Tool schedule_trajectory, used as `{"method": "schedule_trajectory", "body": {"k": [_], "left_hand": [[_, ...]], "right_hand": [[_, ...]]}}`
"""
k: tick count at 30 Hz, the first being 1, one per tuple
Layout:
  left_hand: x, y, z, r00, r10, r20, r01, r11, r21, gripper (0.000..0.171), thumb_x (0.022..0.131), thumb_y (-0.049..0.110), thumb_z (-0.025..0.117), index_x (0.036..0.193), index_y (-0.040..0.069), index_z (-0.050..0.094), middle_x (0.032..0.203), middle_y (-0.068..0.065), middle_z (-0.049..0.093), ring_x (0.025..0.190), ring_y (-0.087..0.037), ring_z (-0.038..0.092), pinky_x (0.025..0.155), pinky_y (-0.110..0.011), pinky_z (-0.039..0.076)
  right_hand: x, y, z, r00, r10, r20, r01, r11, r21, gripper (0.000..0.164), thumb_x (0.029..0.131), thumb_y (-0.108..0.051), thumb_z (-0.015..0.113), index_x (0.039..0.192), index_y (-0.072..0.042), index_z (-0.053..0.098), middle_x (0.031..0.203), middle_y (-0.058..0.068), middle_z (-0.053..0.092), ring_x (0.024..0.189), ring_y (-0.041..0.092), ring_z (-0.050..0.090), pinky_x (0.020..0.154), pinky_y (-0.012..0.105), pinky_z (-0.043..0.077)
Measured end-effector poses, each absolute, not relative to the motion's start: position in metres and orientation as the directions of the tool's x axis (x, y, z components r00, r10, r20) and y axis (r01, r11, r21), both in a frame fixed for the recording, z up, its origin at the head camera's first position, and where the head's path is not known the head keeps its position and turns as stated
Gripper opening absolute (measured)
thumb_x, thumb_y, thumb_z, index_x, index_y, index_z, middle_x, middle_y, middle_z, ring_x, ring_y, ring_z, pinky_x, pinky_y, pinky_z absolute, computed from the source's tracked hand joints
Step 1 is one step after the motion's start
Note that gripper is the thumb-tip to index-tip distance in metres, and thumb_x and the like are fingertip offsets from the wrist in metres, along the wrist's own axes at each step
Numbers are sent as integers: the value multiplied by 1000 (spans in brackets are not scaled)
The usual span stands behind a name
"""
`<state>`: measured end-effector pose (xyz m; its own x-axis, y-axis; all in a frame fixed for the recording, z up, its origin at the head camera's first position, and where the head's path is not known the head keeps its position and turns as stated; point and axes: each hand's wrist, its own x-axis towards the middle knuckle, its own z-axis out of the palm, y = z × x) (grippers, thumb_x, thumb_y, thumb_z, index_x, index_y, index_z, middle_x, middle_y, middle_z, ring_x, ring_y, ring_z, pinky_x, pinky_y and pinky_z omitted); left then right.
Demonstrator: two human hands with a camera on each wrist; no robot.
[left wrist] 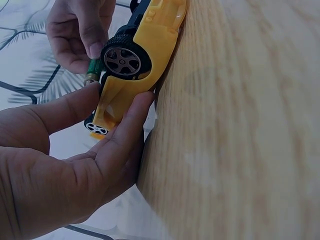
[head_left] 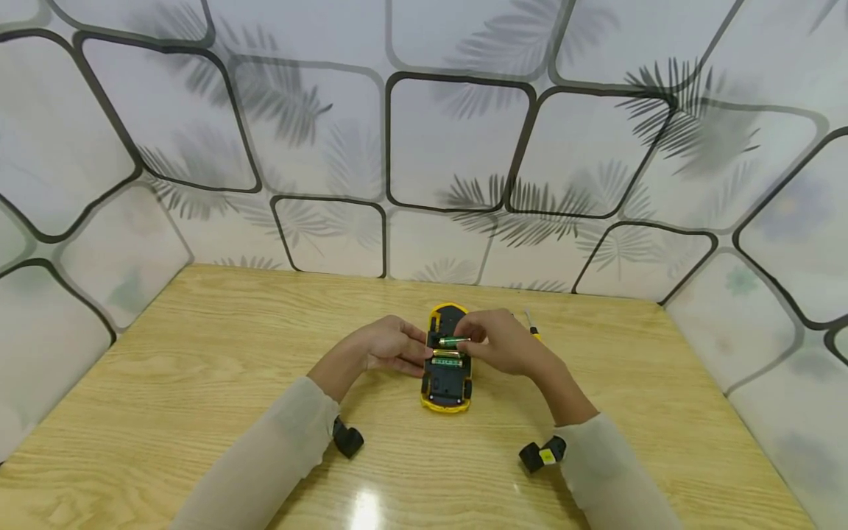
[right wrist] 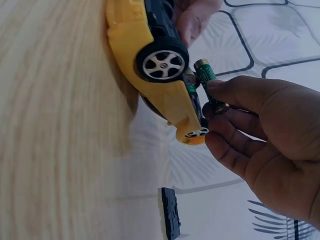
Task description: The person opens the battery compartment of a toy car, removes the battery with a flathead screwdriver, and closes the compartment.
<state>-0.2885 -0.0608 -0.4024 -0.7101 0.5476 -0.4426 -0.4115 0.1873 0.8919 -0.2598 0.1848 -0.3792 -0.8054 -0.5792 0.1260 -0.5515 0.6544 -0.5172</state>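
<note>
A yellow toy car (head_left: 447, 405) lies upside down on the table, its black underside facing up. My left hand (head_left: 395, 346) grips the car's left side, thumb at the edge of the underside and fingers along the yellow body (left wrist: 117, 97). Between thumb and fingers my right hand (head_left: 500, 342) pinches a green battery (right wrist: 205, 75), held tilted just over the battery bay. Two more batteries (head_left: 447, 362) sit side by side in the bay. My right fingers partly cover the far end of the underside in the head view.
A screwdriver (head_left: 535, 333) with a yellow and black handle lies to the right, behind my right hand. A small black plastic cover (right wrist: 170, 213) shows beyond the car in the right wrist view. The patterned wall (head_left: 437, 243) rises at the table's back edge.
</note>
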Motion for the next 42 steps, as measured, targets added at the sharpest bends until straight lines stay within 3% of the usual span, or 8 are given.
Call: {"method": "schedule_trajectory", "body": {"k": [6, 17, 28, 42], "left_hand": [[-287, -61, -402, -710, 549, -440, -417, 176, 892, 49, 99, -3, 63, 144, -13, 46, 126, -27, 63, 111, -36, 68, 95, -47, 60], [-286, -61, -401, -708, 551, -441, -421, 172, 891, 60, 99, -4, 63, 151, -14, 35, 137, -30, 54, 122, -42, 61, 96, -47, 59], [-289, -61, -404, -710, 542, -450, -433, 168, 885, 59, 99, -4, 63, 151, -13, 37, 135, -29, 56, 121, -41, 62, 95, -46, 59], [-287, -61, -402, -708, 547, -446, -427, 171, 888, 59, 99, -4, 63, 151, -13, 36, 137, -30, 55, 123, -42, 61, 97, -48, 58]], "right_hand": [[-262, 197, -376, -821, -547, 162, -542, 660, -520, 11, 97, -14, 74, 107, -10, 73, 101, -1, 71, 85, 11, 66, 76, 34, 59], [-270, 226, -372, -862, -469, 191, -493, 689, -532, 11, 97, -12, 73, 107, -9, 71, 96, -3, 69, 85, 12, 66, 77, 36, 59], [-276, 248, -382, -921, -389, 31, -346, 778, -524, 9, 99, -11, 70, 107, -7, 70, 102, 5, 70, 92, 21, 68, 81, 41, 61], [-283, 249, -396, -903, -429, -18, -373, 804, -463, 5, 95, -5, 73, 99, -7, 70, 92, 3, 68, 82, 16, 62, 75, 38, 57]]}}
